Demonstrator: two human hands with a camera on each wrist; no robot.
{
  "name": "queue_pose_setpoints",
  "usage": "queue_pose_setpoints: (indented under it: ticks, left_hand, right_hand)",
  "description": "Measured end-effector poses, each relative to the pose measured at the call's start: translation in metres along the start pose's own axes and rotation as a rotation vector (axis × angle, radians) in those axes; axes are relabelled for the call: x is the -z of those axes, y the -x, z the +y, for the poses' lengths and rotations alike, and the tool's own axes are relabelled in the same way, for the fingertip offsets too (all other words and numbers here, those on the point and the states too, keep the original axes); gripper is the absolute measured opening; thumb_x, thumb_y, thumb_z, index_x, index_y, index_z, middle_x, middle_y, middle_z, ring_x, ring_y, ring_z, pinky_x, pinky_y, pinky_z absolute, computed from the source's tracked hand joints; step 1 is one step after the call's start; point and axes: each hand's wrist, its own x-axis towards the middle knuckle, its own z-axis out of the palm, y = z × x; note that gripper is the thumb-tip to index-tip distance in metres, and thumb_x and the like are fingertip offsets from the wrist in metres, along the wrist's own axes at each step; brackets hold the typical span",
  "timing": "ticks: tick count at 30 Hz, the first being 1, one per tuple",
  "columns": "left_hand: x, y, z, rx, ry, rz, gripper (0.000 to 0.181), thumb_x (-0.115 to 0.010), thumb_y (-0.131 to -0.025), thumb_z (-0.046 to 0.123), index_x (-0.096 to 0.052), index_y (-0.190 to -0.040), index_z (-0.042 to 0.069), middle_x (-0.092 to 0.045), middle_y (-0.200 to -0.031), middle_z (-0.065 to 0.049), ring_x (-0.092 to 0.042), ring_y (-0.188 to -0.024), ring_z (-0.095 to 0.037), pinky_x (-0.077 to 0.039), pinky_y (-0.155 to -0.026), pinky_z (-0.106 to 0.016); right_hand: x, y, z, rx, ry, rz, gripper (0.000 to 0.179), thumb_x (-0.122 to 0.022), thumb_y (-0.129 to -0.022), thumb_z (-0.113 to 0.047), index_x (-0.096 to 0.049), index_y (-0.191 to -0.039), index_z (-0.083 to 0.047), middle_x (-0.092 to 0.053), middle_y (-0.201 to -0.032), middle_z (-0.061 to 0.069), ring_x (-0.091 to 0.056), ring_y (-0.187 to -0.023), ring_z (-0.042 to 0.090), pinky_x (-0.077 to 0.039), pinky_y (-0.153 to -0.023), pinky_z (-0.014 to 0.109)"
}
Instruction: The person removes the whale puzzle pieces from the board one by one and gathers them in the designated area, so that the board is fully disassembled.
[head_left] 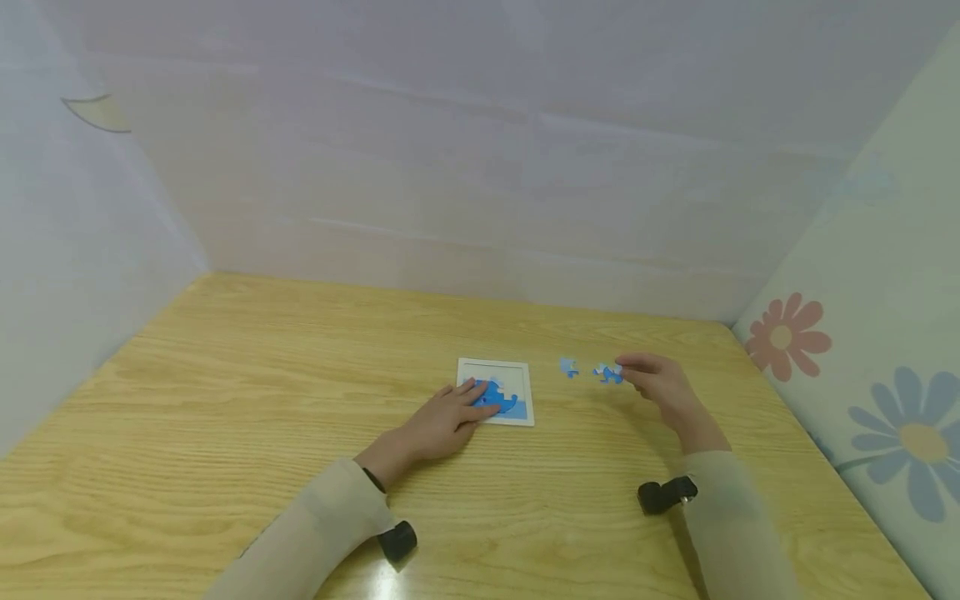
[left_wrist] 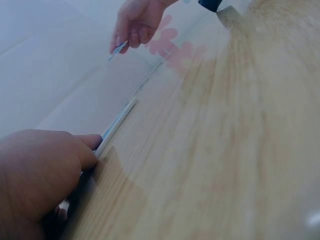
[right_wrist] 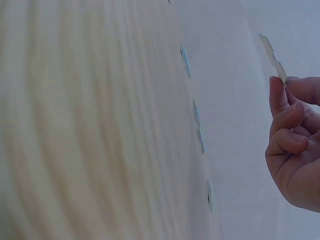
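Note:
My left hand (head_left: pixel 442 421) rests with its fingers spread over a white-framed jigsaw puzzle (head_left: pixel 531 392). Blue picture parts show around the fingers, and the upper part of the tray is bare white. To the right, my right hand (head_left: pixel 663 387) pinches a jigsaw piece (right_wrist: pixel 272 55) between thumb and index finger, raised above the table; its other fingers are curled in. A light-blue loose piece (head_left: pixel 567 367) lies between the frame and that hand. In the head view the held piece and blue-and-white pieces by the fingertips overlap, so I cannot separate them.
The wooden table (head_left: pixel 300 358) meets a pale cloth wall (head_left: pixel 450 167) at the back. A flowered cloth (head_left: pixel 885 333) borders the right side. In the right wrist view, several thin loose pieces (right_wrist: pixel 185 60) lie on the table, seen edge-on.

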Motion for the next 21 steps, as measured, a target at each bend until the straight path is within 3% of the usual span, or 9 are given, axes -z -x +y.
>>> queue_pose_setpoints:
  ticks: [7, 16, 21]
  left_hand:
    - [0.003, 0.0, 0.001, 0.018, -0.018, -0.021, 0.036, -0.038, -0.092, 0.014, -0.045, -0.127, 0.015, -0.027, -0.136, -0.016, -0.019, -0.125, -0.032, -0.017, -0.096, -0.05]
    - [0.004, 0.0, 0.001, 0.017, -0.028, -0.022, 0.036, -0.039, -0.092, 0.015, -0.046, -0.127, 0.015, -0.028, -0.135, -0.016, -0.019, -0.124, -0.032, -0.017, -0.095, -0.05]
    - [0.004, -0.001, 0.001, 0.021, -0.031, -0.028, 0.036, -0.039, -0.092, 0.015, -0.045, -0.128, 0.016, -0.028, -0.135, -0.016, -0.02, -0.124, -0.032, -0.018, -0.095, -0.05]
  right_hand:
    - [0.023, 0.01, 0.009, 0.0, 0.057, 0.03, 0.042, -0.052, -0.087, -0.022, -0.047, -0.119, 0.006, -0.047, -0.115, 0.02, -0.044, -0.081, 0.016, -0.038, -0.077, 0.042]
    - [0.043, 0.016, 0.022, -0.041, 0.066, 0.026, 0.047, -0.051, -0.087, -0.028, -0.045, -0.12, 0.005, -0.041, -0.122, 0.017, -0.04, -0.103, 0.022, -0.034, -0.086, 0.046]
    - [0.05, 0.018, 0.029, -0.065, 0.092, 0.037, 0.05, -0.052, -0.087, -0.031, -0.046, -0.12, 0.005, -0.046, -0.113, 0.01, -0.043, -0.087, 0.015, -0.038, -0.079, 0.038]
